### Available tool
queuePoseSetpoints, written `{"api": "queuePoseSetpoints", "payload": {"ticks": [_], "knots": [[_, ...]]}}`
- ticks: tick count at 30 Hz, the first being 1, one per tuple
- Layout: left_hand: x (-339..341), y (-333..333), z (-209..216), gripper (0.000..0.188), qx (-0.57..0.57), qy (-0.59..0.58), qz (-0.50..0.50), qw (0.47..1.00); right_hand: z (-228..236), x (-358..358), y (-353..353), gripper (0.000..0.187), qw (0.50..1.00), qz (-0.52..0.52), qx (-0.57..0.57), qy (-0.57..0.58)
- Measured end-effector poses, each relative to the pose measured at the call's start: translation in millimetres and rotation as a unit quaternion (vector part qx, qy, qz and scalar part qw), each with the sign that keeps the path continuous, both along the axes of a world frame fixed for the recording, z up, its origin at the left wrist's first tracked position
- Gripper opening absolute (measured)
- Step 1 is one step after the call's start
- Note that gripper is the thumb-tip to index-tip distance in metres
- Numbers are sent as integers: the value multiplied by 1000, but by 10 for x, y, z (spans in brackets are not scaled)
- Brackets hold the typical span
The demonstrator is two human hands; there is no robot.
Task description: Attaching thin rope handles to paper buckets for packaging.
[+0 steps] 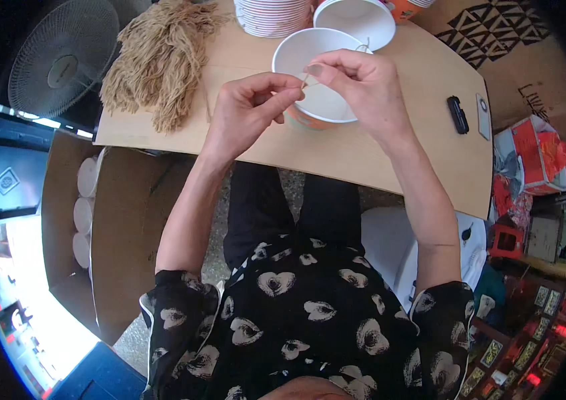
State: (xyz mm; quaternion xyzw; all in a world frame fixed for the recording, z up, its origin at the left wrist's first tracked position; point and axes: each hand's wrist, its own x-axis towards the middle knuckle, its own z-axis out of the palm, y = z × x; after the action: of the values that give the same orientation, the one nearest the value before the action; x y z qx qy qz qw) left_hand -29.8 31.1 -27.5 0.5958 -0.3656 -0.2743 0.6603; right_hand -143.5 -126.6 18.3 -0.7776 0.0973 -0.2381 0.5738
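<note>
Above the near part of a white paper tub (330, 105) with an orange outside, both my hands are pinched close together. My left hand (250, 107) and my right hand (368, 87) each grip a thin tan cord (307, 81) between thumb and fingertips. A small bend or loop of it shows between them, too fine to make out fully. At the tub's far right rim, a loose cord end (364, 47) sticks up behind my right hand. To the left lies a big bundle of tan cords (160, 63), spread over the table's far left edge.
Stacked white tubs (273, 17) and a tilted tub (356, 23) stand at the back of the table (416, 160). A black object (458, 115) and a phone-like slab (483, 117) lie right. A fan (63, 67) and an open carton (123, 233) are left.
</note>
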Motion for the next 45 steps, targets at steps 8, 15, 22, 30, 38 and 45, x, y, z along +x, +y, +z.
{"api": "queuePoseSetpoints", "payload": {"ticks": [8, 15, 22, 30, 38, 45], "knots": [[109, 41, 74, 22, 48, -45, -41, 997, 79, -40, -120, 14, 995, 25, -91, 40], [176, 46, 92, 26, 53, -36, -96, 993, 46, -16, -157, 13, 989, 65, -118, 56], [177, 9, 33, 23, 53, -38, -95, 993, -9, 24, -90, 15, 998, 46, -30, 20], [37, -28, -59, 15, -46, -82, 11, 995, -97, 83, -35, 21, 991, 44, 100, 75], [-65, -70, -176, 19, -79, -114, 139, 980, -63, 102, 66, 21, 984, 36, 138, 108], [-140, -90, -167, 26, -83, -286, 223, 928, -66, 123, 97, 20, 967, 25, 211, 140]]}}
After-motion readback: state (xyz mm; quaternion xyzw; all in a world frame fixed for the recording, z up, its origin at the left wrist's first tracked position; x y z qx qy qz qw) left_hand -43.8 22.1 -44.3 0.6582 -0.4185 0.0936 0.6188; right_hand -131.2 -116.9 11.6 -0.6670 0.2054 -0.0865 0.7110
